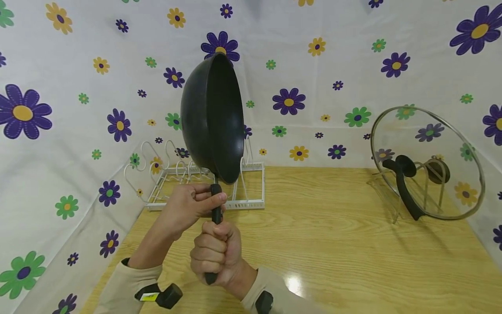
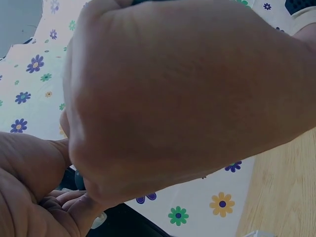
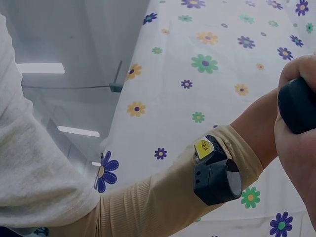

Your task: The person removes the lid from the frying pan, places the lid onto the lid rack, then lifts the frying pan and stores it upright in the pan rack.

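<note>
right hand [image 1: 217,255], lower centre: fist clamped on the pan handle [image 1: 216,209] | left hand [image 1: 192,205]: pinching it just above | black pan [image 1: 213,117]: upright, empty, centre frame, above white rack [image 1: 204,185] | glass lid [image 1: 427,163]: on stand, right, on the surface [image 1: 333,226]

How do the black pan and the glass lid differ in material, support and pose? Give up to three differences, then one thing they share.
The black pan is opaque and dark; the glass lid is see-through with a metal rim. The pan is held up off the table by its handle, gripped by the left hand and right hand; the lid leans untouched on a small stand on the table. Both stand roughly on edge.
</note>
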A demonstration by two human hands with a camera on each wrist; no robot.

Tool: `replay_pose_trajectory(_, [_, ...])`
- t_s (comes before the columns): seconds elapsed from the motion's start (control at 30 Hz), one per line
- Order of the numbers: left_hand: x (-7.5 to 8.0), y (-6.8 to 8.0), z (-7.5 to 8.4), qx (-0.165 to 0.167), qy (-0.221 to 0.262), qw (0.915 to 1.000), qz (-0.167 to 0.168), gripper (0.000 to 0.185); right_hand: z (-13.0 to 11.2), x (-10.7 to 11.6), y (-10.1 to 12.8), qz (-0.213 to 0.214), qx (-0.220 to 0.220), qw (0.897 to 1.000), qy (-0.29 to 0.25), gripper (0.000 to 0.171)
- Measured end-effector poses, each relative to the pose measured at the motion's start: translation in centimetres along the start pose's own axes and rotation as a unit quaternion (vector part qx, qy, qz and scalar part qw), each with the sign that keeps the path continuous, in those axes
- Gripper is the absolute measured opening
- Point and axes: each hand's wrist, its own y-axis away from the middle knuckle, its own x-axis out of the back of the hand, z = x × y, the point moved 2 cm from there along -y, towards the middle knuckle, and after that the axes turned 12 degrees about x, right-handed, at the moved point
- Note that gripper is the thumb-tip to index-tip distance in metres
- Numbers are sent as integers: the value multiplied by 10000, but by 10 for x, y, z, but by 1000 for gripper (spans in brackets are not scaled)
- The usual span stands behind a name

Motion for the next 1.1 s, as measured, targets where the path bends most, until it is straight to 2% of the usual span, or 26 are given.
replay_pose_trajectory(0.2, [0, -1, 0, 77, 198, 9996, -189, 37, 3, 0, -1, -59, 124, 9998, -148, 47])
replay_pose_trajectory(0.57, [-2, -3, 1, 130, 58, 9998, -157, 37, 3, -2, 0, -109, 225, 9993, -273, 47])
replay_pose_trajectory(1.1, [-5, -11, -5, -13, 86, 9996, -261, 35, -2, 1, 2, -64, 259, 9992, -299, 47])
